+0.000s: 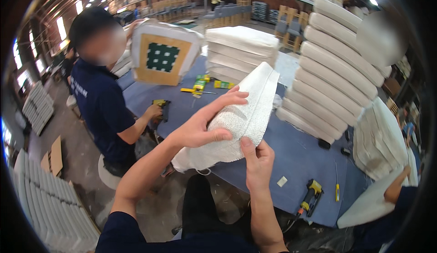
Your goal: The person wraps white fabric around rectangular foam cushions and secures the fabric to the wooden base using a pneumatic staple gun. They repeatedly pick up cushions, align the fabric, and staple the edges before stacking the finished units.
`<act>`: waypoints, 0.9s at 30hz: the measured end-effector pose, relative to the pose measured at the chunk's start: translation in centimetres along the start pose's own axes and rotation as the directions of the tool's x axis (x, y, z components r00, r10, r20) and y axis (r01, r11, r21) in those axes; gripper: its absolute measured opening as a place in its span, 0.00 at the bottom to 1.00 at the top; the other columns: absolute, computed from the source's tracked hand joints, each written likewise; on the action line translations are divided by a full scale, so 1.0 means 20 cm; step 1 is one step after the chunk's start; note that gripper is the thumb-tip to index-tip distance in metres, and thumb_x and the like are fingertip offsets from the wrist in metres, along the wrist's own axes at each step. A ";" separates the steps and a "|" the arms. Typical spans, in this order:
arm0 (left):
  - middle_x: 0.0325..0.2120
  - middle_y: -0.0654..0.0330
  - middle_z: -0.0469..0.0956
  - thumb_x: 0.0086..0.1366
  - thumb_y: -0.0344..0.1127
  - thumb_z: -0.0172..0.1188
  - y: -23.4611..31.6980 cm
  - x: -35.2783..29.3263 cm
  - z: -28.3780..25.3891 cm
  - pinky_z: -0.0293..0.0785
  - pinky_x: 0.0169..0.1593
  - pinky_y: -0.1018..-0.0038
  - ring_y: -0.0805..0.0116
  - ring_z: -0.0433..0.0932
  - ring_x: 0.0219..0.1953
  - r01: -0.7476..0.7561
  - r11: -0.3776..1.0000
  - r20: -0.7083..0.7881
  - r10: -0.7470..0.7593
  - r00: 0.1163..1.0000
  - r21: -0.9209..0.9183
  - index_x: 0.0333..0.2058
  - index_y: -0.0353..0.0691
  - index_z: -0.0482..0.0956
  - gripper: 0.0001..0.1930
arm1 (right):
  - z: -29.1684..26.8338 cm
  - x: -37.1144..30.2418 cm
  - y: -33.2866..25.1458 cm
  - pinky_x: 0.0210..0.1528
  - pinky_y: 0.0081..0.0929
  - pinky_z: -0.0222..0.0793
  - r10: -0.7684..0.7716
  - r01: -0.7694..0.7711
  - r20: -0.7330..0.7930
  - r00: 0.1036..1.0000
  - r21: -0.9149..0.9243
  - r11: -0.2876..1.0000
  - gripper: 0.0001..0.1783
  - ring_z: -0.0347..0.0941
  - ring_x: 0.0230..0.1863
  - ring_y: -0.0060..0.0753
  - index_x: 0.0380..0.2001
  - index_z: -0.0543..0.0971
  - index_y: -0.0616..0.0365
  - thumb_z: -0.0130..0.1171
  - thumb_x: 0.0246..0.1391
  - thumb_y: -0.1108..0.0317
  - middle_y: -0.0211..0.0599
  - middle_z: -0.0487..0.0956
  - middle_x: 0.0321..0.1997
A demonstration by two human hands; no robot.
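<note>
In front of me I hold a white woven fabric seat cover (pixel 248 112) with a seam running along its length. Its lower left edge hangs loose, with a white strand below. My left hand (pixel 207 121) grips a bulge of the fabric between thumb and fingers. At the lower right edge, my right hand (pixel 258 162) pinches the cloth, thumb on top. The cover is above the near edge of a blue-covered table (pixel 291 148). Whether anything is inside it, I cannot tell.
A stapler gun (pixel 311 196) and a yellow-handled screwdriver (pixel 337 191) lie at the near right. Tall cushion stacks (pixel 327 71) and a shorter stack (pixel 241 53) stand on the table. At left, a co-worker (pixel 102 93) holds a wood-backed seat (pixel 159 55) and another stapler gun (pixel 160 109).
</note>
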State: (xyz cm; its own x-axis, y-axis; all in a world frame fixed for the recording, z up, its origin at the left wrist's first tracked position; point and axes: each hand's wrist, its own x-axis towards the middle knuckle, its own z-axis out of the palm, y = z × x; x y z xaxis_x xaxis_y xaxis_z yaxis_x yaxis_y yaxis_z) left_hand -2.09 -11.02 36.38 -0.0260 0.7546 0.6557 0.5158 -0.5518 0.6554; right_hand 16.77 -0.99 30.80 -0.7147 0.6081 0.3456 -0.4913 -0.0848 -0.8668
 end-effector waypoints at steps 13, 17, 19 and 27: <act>0.76 0.52 0.63 0.56 0.46 0.82 -0.10 -0.22 -0.13 0.45 0.80 0.47 0.42 0.46 0.83 -0.089 0.995 -0.106 0.092 0.990 0.032 0.49 0.49 0.85 0.23 | 0.02 0.13 0.27 0.55 0.24 0.68 -0.029 -0.038 0.263 0.964 0.247 0.968 0.20 0.74 0.49 0.18 0.53 0.84 0.68 0.63 0.73 0.59 0.31 0.85 0.50; 0.75 0.52 0.64 0.56 0.44 0.82 -0.10 -0.25 -0.17 0.45 0.80 0.48 0.42 0.47 0.82 -0.098 0.995 -0.117 0.098 0.988 0.005 0.47 0.49 0.85 0.22 | 0.06 0.12 0.27 0.53 0.23 0.68 -0.056 0.029 0.277 0.959 0.099 0.995 0.20 0.73 0.50 0.17 0.55 0.83 0.69 0.63 0.73 0.61 0.30 0.84 0.50; 0.75 0.49 0.64 0.56 0.45 0.82 -0.10 -0.26 -0.18 0.43 0.80 0.46 0.41 0.46 0.83 -0.101 0.995 -0.121 0.101 0.988 0.002 0.46 0.48 0.85 0.22 | 0.06 0.12 0.26 0.54 0.23 0.69 -0.044 0.027 0.320 0.947 0.056 0.998 0.20 0.73 0.50 0.17 0.56 0.82 0.69 0.63 0.73 0.61 0.31 0.84 0.51; 0.77 0.49 0.63 0.56 0.44 0.82 -0.10 -0.23 -0.21 0.43 0.80 0.47 0.42 0.45 0.83 -0.074 0.997 -0.118 0.073 0.990 -0.003 0.50 0.46 0.86 0.24 | 0.13 0.10 0.23 0.58 0.24 0.68 -0.026 -0.013 0.288 0.957 0.134 0.991 0.22 0.73 0.52 0.19 0.59 0.81 0.68 0.60 0.75 0.60 0.32 0.83 0.53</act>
State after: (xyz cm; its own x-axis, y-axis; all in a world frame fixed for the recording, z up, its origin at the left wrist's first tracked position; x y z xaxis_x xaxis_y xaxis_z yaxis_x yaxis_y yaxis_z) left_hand -6.54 -14.89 33.52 -0.0889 0.6649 0.7416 0.5139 -0.6072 0.6060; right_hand 11.88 -2.28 28.44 -0.8144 0.3575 0.4571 -0.5443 -0.1977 -0.8152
